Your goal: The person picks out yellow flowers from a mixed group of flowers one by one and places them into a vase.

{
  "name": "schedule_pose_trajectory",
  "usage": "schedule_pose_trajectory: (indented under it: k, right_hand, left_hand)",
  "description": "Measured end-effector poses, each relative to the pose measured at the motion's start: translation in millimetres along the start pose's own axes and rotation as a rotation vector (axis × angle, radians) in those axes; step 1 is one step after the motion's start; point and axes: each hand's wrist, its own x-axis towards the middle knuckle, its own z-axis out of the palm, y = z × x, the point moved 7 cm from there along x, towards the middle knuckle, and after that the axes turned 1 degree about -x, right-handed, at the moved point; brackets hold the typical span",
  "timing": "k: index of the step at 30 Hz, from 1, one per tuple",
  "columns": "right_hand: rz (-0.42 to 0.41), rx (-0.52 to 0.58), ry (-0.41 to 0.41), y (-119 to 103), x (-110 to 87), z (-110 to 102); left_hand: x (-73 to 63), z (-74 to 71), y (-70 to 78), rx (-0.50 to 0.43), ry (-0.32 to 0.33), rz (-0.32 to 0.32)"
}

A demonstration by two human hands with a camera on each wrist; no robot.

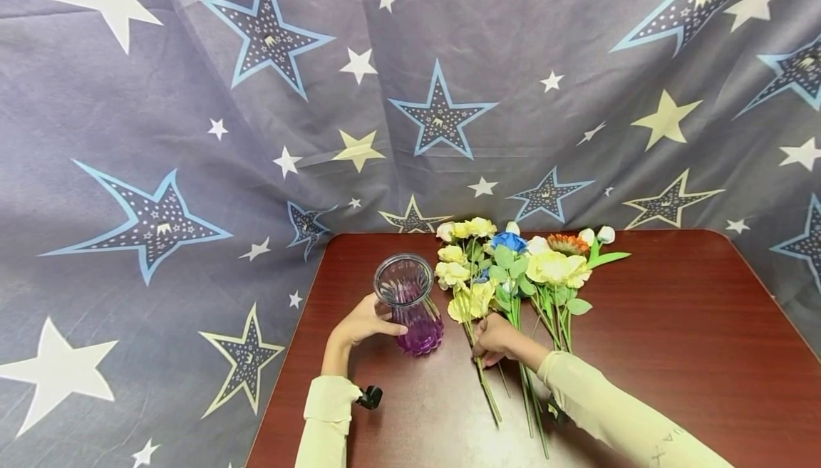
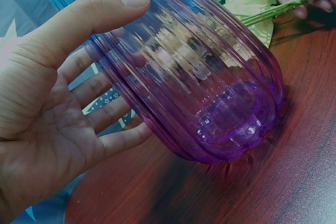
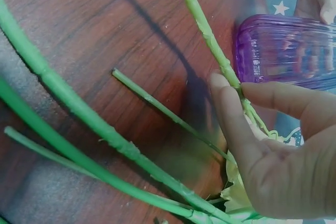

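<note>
Well in from the table's far edge, the right hand pinches a yellow-flower stem near some loose green stems, so imo a quick lift could drag those along. The left hand has thumb and fingers round the glass vase by the left edge; that hold looks light, so a bump might tip it. Toward the far edge, crowded yellow blossoms and a blue rose could snag.
</note>
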Motion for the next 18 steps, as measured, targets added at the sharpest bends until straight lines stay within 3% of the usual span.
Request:
schedule_pose_trajectory:
  k: [18]
  right_hand:
    - [-0.013,0.073,-0.057,-0.7,0.8,-1.5]
  left_hand:
    - [-0.6,-0.6,0.2,0.001,0.01,-0.013]
